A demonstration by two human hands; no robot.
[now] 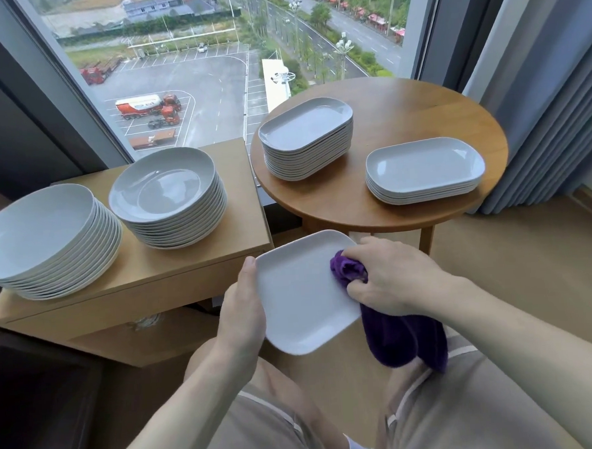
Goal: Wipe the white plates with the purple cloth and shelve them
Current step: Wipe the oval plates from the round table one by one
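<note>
A white rectangular plate (pixel 301 292) is held over my lap, tilted toward me. My left hand (pixel 242 311) grips its left edge, thumb on the rim. My right hand (pixel 390 276) grips a bunched purple cloth (pixel 348 268) and presses it onto the plate's right side; the rest of the cloth (pixel 407 342) hangs below my hand. On the round wooden table (pixel 402 112) stand a tall stack of rectangular plates (pixel 305 127) and a shorter stack (pixel 421 164) to its right.
A low wooden cabinet (pixel 173 265) on the left carries two stacks of round deep plates (pixel 164 186) (pixel 34 226). A large window (pixel 210 57) runs behind. Grey curtains (pixel 548 91) hang at the right. My knees in beige shorts (pixel 468 404) fill the foreground.
</note>
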